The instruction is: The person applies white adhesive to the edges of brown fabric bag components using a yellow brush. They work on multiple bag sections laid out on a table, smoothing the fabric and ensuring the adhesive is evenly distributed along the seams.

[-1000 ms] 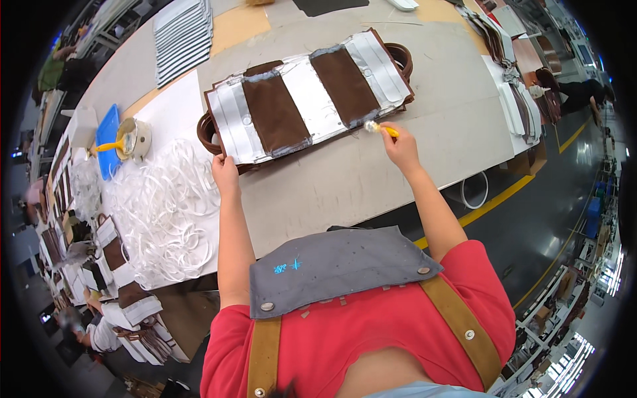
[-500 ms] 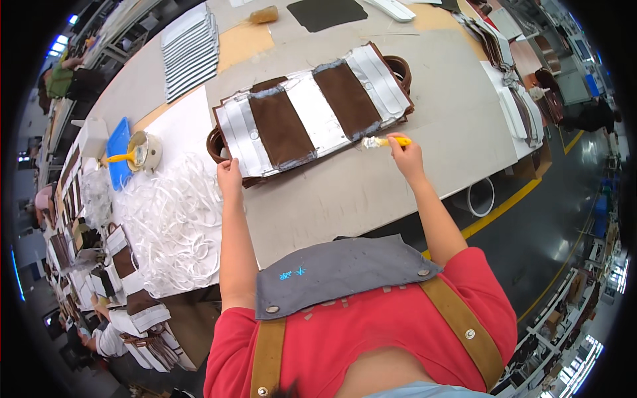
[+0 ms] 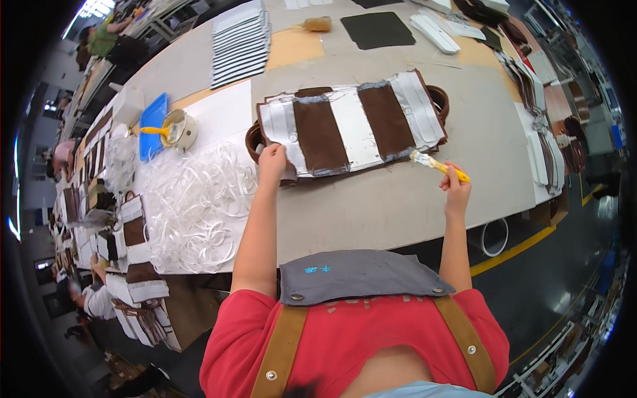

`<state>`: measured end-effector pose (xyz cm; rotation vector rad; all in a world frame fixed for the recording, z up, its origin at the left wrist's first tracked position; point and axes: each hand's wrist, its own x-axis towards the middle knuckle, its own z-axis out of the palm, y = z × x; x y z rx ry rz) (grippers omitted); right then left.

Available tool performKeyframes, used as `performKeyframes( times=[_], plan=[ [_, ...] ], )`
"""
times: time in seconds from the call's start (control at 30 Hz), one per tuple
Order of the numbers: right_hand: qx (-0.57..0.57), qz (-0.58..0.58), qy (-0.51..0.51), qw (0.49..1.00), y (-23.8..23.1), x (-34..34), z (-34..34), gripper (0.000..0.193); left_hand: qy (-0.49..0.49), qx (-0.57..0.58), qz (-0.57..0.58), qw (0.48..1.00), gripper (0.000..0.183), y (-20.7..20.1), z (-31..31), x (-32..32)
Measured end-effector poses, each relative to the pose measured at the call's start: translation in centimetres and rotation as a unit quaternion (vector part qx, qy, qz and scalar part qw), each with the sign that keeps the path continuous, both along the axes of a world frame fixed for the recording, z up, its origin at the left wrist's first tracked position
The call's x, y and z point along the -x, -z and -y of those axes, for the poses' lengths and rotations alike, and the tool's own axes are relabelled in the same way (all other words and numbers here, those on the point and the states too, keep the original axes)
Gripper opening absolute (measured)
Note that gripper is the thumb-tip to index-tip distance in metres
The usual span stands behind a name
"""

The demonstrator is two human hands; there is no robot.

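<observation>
A stack of brown and silver-white bag panels point(image 3: 353, 126) lies flat on the table, with brown loop handles point(image 3: 438, 101) sticking out at both ends. Two brown strips cross the top panel, and greyish smears mark their ends. My left hand point(image 3: 272, 162) pinches the stack's near left corner. In my right hand point(image 3: 456, 191) is a brush point(image 3: 434, 163) with a yellow handle. Its bristles, coated in whitish paste, are at the near end of the right brown strip point(image 3: 387, 119); whether they touch it I cannot tell.
Left of the stack lies a heap of white strips point(image 3: 192, 205). Behind it, a pot point(image 3: 188, 131) holds another yellow-handled brush, beside a blue tray point(image 3: 154, 119). Striped sheets point(image 3: 240, 50) and a dark sheet point(image 3: 378, 30) lie farther back. More panels point(image 3: 545, 162) hang over the right edge.
The whole view has shifted, so the table things appear farther right. My right hand has turned the brush so its bristles point up and left. My left hand stays at the corner.
</observation>
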<state>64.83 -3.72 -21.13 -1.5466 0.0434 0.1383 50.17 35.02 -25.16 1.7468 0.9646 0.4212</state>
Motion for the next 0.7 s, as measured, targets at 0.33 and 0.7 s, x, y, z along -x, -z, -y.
performKeyframes(
  times=[0.33, 0.7],
  plan=[
    [-0.084, 0.041, 0.054, 0.994, -1.8, -1.0, 2.5, 0.028, -0.050, 0.189, 0.190, 0.962, 0.020, -3.7, 2.2, -2.2],
    [0.094, 0.263, -0.263, 0.923, -3.2, 2.7, -18.7, 0.030, 0.079, -0.134, 0.177, 0.972, 0.015, -2.4, 5.7, -3.5]
  ],
)
